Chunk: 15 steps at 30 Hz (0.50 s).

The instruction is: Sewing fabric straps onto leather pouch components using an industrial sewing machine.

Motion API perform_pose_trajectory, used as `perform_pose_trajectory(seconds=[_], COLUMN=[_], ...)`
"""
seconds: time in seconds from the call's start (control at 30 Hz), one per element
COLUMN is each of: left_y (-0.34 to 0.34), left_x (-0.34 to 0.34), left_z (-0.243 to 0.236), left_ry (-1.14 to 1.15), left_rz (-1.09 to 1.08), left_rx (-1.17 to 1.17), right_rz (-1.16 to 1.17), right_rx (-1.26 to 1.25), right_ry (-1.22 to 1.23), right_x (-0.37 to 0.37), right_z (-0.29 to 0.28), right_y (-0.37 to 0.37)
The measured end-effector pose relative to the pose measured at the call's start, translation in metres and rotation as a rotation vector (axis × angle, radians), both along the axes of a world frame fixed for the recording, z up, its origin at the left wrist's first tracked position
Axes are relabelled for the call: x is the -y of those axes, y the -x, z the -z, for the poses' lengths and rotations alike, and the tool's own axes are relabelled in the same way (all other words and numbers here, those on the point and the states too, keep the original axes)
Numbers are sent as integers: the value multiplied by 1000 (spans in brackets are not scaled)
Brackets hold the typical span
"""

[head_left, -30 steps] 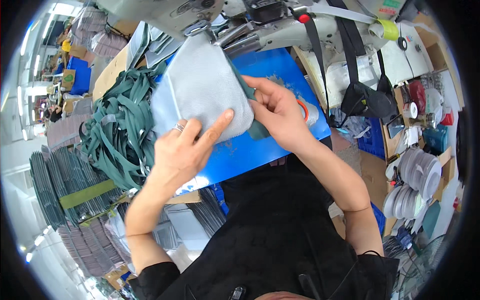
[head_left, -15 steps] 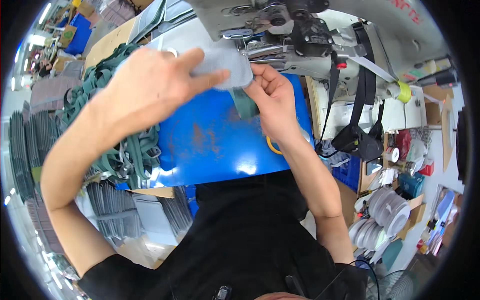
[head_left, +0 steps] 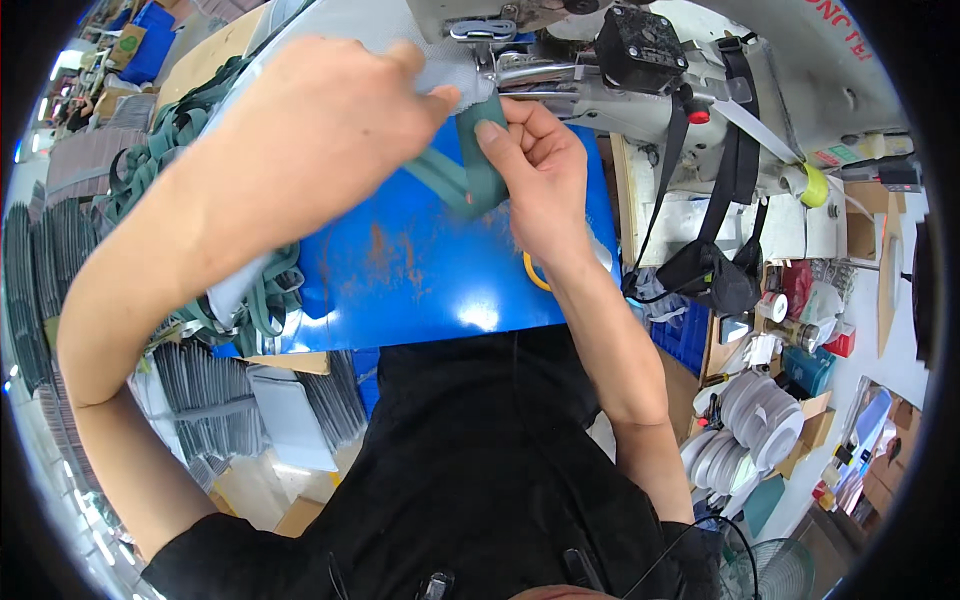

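Observation:
Under the sewing machine's presser foot (head_left: pixel 485 62) lies a light grey mesh panel (head_left: pixel 450 55). My left hand (head_left: pixel 355 125), blurred, rests over the panel, its visible fingers bent and apart, with the undersides hidden. My right hand (head_left: pixel 540 185) is closed on a folded green strap (head_left: pixel 475 165) just in front of the foot, thumb on top. A blue work surface (head_left: pixel 400 305) with brownish marks lies beneath, and an orange scissor handle (head_left: pixel 535 275) shows beside my right wrist.
A tangled heap of green straps (head_left: pixel 135 170) and stacked panels (head_left: pixel 40 290) are at left. The machine body (head_left: pixel 770 90) spans the top right, hung with black straps and a black pouch (head_left: pixel 710 280). Tape rolls (head_left: pixel 750 420) sit at lower right. A far-off person (head_left: pixel 80 120) shows at upper left.
The grey panel has gone up and back under the machine. Both hands have moved upward, the left further. More green strap now shows in my right hand. The view has shifted.

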<state>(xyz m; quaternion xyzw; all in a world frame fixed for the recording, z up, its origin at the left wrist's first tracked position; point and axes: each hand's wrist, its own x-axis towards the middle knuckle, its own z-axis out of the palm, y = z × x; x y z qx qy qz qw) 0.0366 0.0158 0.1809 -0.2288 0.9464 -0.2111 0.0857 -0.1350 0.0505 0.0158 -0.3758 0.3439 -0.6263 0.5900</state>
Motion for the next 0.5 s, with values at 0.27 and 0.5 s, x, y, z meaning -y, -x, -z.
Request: perform_pose_trajectory(seconds=[0.27,0.5], left_y=[34,59], left_x=[-32,-27], left_z=[27,61], left_ry=[-54,-130], left_rz=[-243,-452], left_rx=[-244,-655], right_rz=[31,83], right_rx=[32,-37], right_ry=[37,50], right_x=[1,-3], right_z=[2,4], right_y=[-1,1])
